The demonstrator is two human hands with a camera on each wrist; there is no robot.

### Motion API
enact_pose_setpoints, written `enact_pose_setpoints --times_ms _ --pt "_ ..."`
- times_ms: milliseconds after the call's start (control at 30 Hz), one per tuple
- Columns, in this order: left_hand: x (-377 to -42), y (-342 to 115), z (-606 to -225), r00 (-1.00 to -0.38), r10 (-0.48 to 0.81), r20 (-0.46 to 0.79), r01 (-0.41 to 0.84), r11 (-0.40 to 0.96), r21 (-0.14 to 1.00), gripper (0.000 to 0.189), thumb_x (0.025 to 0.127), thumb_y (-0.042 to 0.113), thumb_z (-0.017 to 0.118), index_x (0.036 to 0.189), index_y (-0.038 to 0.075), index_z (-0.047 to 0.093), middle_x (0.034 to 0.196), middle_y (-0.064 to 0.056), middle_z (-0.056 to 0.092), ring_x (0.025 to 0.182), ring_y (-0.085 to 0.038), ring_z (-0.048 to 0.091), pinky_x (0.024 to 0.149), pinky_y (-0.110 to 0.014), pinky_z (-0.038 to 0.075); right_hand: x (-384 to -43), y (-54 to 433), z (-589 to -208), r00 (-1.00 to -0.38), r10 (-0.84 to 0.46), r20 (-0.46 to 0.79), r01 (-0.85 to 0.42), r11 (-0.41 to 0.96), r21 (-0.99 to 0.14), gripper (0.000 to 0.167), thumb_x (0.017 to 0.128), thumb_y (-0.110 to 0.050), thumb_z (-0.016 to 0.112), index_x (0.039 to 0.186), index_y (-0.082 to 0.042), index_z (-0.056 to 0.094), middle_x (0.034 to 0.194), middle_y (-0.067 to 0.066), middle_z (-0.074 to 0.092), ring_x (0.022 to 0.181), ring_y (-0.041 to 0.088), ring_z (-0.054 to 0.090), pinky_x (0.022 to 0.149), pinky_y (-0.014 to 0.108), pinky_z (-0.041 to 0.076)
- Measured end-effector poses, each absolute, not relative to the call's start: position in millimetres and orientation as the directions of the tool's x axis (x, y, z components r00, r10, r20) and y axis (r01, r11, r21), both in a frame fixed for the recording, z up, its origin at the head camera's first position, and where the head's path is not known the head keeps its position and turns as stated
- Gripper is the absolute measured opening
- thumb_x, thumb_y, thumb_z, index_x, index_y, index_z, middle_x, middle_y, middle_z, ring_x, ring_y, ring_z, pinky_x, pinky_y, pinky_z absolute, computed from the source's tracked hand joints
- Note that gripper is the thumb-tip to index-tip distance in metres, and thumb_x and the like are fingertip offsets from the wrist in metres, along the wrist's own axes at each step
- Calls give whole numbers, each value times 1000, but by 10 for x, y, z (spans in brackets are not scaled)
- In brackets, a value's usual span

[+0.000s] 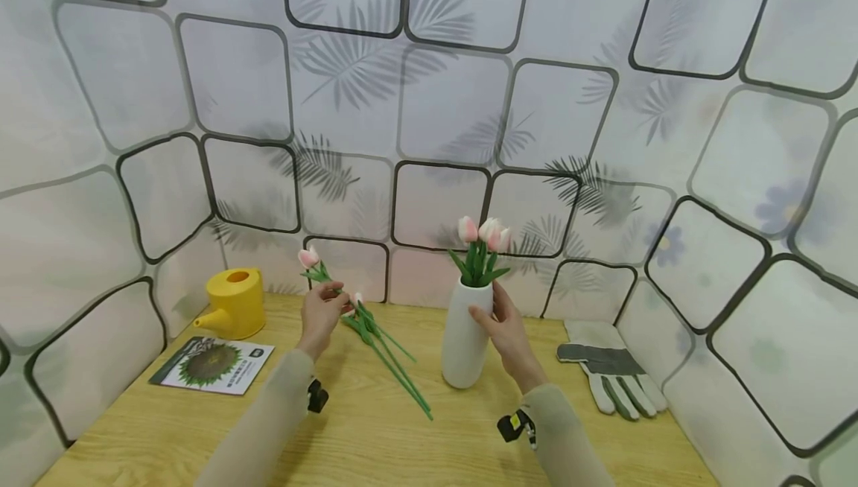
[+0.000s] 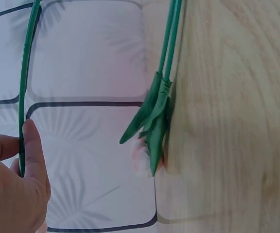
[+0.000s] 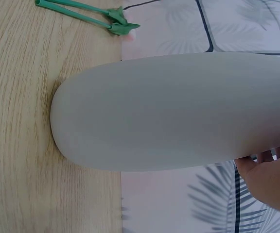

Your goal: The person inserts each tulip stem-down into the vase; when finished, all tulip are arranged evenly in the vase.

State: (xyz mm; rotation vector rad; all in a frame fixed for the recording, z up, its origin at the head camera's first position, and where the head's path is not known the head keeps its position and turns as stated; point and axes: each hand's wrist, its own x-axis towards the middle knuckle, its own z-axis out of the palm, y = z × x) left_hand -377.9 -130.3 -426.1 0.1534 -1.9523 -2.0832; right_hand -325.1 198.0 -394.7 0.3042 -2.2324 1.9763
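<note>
My left hand (image 1: 323, 316) pinches the green stem (image 2: 28, 73) of an artificial tulip, whose pink-white bloom (image 1: 309, 258) shows above the hand. Just right of that hand lie loose tulips (image 1: 365, 325) on the table; their stems point toward the front right. A tall white vase (image 1: 465, 338) stands upright with several pink-and-white tulips (image 1: 477, 252) in its mouth. My right hand (image 1: 512, 334) grips the vase's upper right side, thumb in front and fingers behind. In the right wrist view the vase hides most of those fingers.
At the left stands a yellow watering can (image 1: 240, 307), with a sunflower seed packet (image 1: 211, 365) lying before it. Grey-and-white work gloves (image 1: 610, 368) lie at the right. A patterned wall covering (image 1: 442, 115) closes off the wooden table's (image 1: 402, 450) back and sides.
</note>
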Motion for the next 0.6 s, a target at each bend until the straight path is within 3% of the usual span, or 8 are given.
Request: enact_pose_setpoints --times_ms 300,600 --pt "-3766 -1199 -4135 -920 -344 187 240 -119 963 28 92 0 60 120 -1 60 99 -11 56 74 -11 66 74 -28 61 -3279 1989 -3969 -969 -55 242 -247 118 -962 81 95 -27 66 158 -18 16 160 10 27 146 32 30 118 55 25" --pt "-3727 -1046 -3864 -864 -425 269 374 -185 909 27 91 -1 61 118 0 60 100 -12 58 80 -15 65 74 -27 60 -3221 1981 -3887 -973 -69 218 -224 105 -969 80 97 -20 64 158 -13 14 161 13 25 146 34 28 119 55 24"
